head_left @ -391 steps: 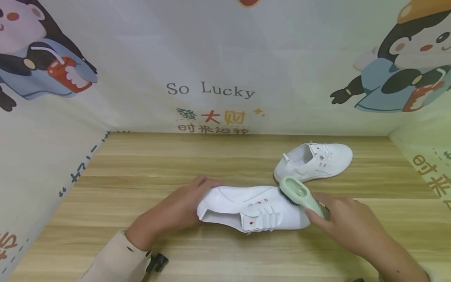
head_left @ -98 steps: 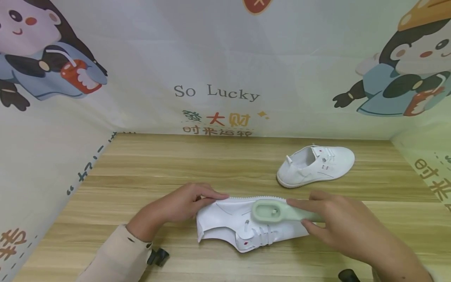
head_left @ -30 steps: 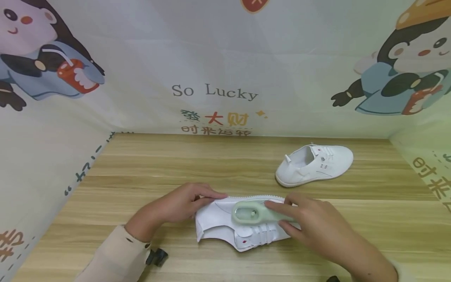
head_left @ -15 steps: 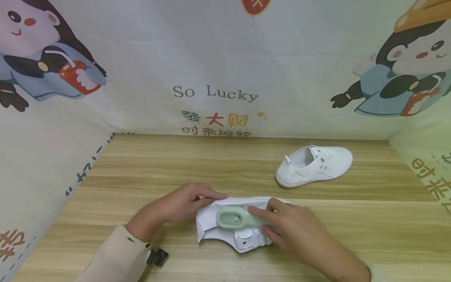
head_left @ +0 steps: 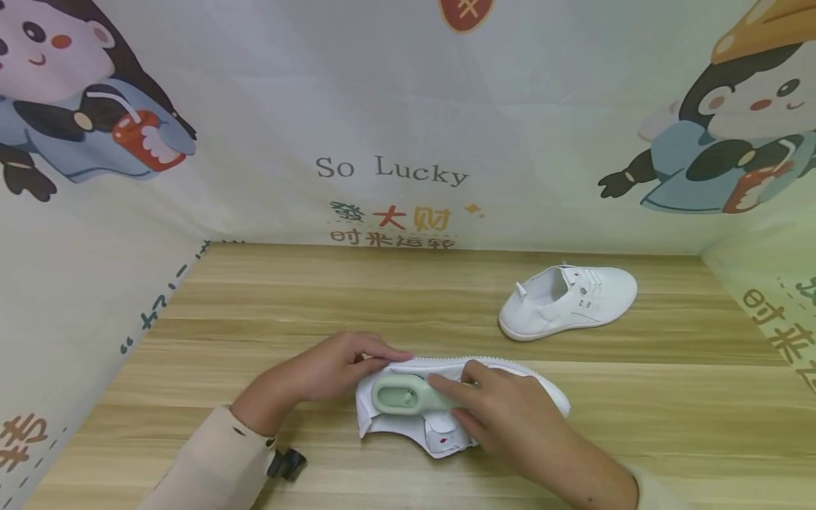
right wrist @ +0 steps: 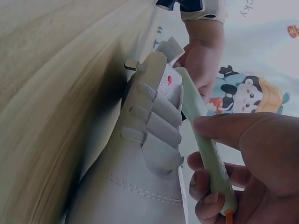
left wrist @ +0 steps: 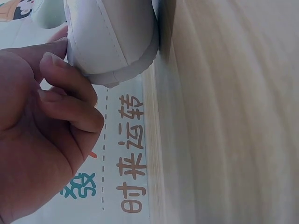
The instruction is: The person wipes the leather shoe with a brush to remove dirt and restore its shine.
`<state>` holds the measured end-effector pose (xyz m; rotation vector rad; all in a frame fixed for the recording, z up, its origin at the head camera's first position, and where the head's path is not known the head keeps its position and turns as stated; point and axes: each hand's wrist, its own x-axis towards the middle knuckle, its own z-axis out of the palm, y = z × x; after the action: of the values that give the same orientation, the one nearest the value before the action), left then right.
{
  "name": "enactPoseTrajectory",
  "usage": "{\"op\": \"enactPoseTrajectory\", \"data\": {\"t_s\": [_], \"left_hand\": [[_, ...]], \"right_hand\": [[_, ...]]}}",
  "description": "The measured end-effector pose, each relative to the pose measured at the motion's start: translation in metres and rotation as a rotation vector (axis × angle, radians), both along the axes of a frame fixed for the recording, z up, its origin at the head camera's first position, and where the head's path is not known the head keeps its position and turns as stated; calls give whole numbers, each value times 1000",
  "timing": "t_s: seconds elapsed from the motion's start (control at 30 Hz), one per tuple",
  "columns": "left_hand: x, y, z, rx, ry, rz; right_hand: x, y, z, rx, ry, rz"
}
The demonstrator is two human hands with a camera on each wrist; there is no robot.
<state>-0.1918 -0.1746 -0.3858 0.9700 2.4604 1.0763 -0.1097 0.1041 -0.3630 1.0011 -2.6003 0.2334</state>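
Observation:
A white lace-up shoe (head_left: 548, 386) lies tipped on its side on the wooden table, its opening facing the near edge. My left hand (head_left: 328, 365) pinches its sole edge close to the heel; the left wrist view shows the thumb and fingertips at the heel (left wrist: 112, 37). In my right hand (head_left: 510, 411) is a pale green brush (head_left: 398, 395), gripped by its handle, with its head against the shoe's upper side near the heel. The right wrist view shows fingers curled round the handle (right wrist: 212, 163) and the laces (right wrist: 161, 123) beside it. The bristles are hidden.
A second white shoe (head_left: 602, 297) stands upright at the back right of the table (head_left: 287, 297). A printed cloth (head_left: 542, 142) walls in the back and both sides. A small black device (head_left: 288, 465) sits at the left sleeve cuff.
Earlier the brush was at the toe; over the last second it slid left along the shoe's side towards the heel. The shoe has tipped further onto its side since the first frame.

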Motion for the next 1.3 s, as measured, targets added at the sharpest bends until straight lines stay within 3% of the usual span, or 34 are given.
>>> {"op": "enactPoseTrajectory", "data": {"t_s": [0.3,0.6,0.87,1.3], "left_hand": [[0,0,-1,0,5,3],[0,2,1,-2,-21,9],[1,1,1,8,-69,14],[2,0,0,2,-33,13]], "right_hand": [[1,6,-2,-20,11,-25],[7,27,2,-46,-42,-52],[8,41,7,-66,-17,-101],[8,60,23,-40,-82,-148]]}}
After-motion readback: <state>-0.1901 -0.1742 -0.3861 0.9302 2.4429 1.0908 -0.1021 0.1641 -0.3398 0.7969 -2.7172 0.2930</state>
